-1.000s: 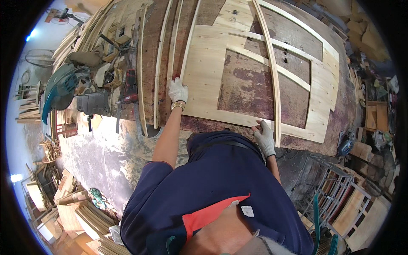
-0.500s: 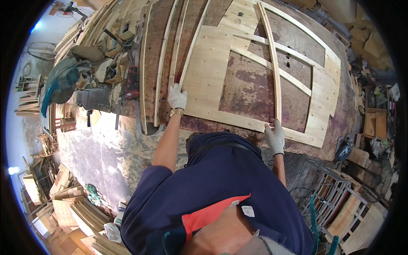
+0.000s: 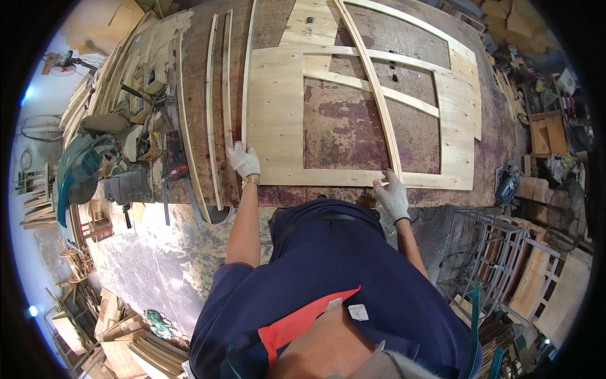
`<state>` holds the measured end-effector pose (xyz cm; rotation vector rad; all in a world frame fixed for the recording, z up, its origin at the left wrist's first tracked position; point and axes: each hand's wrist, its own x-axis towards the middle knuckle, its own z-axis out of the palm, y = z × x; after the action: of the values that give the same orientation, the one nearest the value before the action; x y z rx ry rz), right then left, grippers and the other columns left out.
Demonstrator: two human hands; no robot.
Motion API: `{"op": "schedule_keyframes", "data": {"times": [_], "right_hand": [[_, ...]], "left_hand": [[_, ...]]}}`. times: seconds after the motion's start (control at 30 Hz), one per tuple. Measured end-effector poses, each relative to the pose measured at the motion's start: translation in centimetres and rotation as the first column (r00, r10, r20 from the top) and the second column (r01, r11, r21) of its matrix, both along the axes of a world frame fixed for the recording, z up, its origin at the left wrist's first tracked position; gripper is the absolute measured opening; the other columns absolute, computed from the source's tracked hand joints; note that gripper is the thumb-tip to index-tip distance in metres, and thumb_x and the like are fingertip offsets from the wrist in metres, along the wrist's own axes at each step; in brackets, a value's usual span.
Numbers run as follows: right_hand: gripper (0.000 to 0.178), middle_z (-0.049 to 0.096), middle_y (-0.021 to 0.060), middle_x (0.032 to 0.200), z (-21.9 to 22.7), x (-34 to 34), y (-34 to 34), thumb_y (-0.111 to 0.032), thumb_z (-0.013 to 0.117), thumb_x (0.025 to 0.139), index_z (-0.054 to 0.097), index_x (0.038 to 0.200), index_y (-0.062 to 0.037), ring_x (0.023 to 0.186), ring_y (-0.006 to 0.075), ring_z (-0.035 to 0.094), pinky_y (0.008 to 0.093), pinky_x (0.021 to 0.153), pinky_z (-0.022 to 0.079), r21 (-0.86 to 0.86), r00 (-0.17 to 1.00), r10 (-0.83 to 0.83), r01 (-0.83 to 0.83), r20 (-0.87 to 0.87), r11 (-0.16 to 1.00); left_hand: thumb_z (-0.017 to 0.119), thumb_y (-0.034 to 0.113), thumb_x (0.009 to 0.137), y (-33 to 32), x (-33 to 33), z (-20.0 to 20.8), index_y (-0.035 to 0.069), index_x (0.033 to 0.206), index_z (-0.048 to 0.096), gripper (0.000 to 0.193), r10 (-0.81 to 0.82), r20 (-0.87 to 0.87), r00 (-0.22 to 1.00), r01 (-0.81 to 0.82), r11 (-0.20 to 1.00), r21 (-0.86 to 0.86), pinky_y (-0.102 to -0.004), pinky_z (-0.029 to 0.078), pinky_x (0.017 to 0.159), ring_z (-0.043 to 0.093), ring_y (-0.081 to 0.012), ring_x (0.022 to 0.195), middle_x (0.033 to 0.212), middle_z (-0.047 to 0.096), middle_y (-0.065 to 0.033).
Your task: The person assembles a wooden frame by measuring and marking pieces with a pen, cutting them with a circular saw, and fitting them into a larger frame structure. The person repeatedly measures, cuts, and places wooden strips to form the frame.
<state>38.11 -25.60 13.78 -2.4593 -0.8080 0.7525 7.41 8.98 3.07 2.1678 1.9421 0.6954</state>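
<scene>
A flat pale wooden frame (image 3: 278, 114) with crossbars lies on a worn workbench in front of me. My left hand (image 3: 244, 162), in a whitish knitted glove, is at the frame's near left side. Its fingers close round the near end of a thin wooden strip (image 3: 228, 82); another strip (image 3: 249, 69) runs beside it along the frame's left edge. A longer strip (image 3: 372, 76) lies slantwise across the frame. My right hand (image 3: 392, 197), also gloved, touches the near end of that slanting strip, thumb and fingers apart.
More long strips (image 3: 211, 120) lie left on the stained workbench (image 3: 344, 120). A teal circular-blade saw (image 3: 82, 170) stands at far left, near a red tool (image 3: 176, 155). A blue power tool (image 3: 507, 183) is by the right corner. Timber offcuts (image 3: 120, 341) pile up at lower left.
The view has turned, so bench, frame and strips appear shifted left. My left hand stays by the strip ends and my right hand by the slanting strip's near end.
</scene>
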Motion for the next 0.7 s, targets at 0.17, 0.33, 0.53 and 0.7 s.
{"op": "schedule_keyframes", "data": {"times": [0.17, 0.33, 0.53, 0.7], "right_hand": [[0.055, 0.072, 0.0225, 0.111, 0.4, -0.5, -0.2, -0.029, 0.077, 0.090, 0.062, 0.132, 0.0014, 0.086, 0.0344, 0.074, 0.0462, 0.078, 0.057, 0.017, 1.000, 0.006, -0.006, 0.001, 1.000], [0.053, 0.072, 0.0209, 0.109, 0.8, -1.0, -0.4, -0.027, 0.076, 0.093, 0.061, 0.135, 0.0016, 0.089, 0.0310, 0.074, 0.0437, 0.078, 0.057, 0.050, 0.994, -0.047, 0.053, -0.099, 0.997], [0.053, 0.072, 0.0214, 0.109, 1.1, -0.9, -0.1, -0.028, 0.075, 0.094, 0.061, 0.135, 0.0015, 0.094, 0.0314, 0.076, 0.0423, 0.078, 0.057, 0.038, 0.994, 0.004, 0.000, -0.111, 0.999], [0.052, 0.073, 0.0219, 0.107, 0.5, -0.4, -0.7, -0.028, 0.075, 0.095, 0.061, 0.135, 0.0014, 0.094, 0.0327, 0.075, 0.0425, 0.078, 0.057, 0.036, 0.998, 0.002, 0.001, -0.059, 0.999]], "left_hand": [[0.078, 0.023, 0.083, 2.2, 2.0, 0.8, 0.005, 0.105, 0.071, 0.029, 0.053, -0.116, 0.992, -0.056, 0.998, -0.024, -0.0541, 0.052, 0.088, 0.062, -0.0449, 0.105, 0.107, 0.063, -0.0240], [0.078, 0.025, 0.083, 4.7, 4.6, 1.9, 0.006, 0.104, 0.072, 0.029, 0.037, -0.120, 0.992, -0.035, 0.999, 0.015, -0.0531, 0.053, 0.090, 0.063, -0.0433, 0.106, 0.111, 0.063, -0.0218], [0.078, 0.028, 0.083, 6.2, 8.1, 1.7, 0.007, 0.108, 0.071, 0.034, 0.018, -0.056, 0.998, -0.027, 0.986, -0.163, -0.0527, 0.053, 0.094, 0.063, -0.0432, 0.112, 0.116, 0.063, -0.0218], [0.079, 0.030, 0.081, 5.0, 6.8, 1.4, 0.007, 0.116, 0.067, 0.044, -0.022, -0.114, 0.993, 0.008, 0.992, -0.124, -0.0520, 0.054, 0.096, 0.063, -0.0432, 0.112, 0.117, 0.063, -0.0215]]}}
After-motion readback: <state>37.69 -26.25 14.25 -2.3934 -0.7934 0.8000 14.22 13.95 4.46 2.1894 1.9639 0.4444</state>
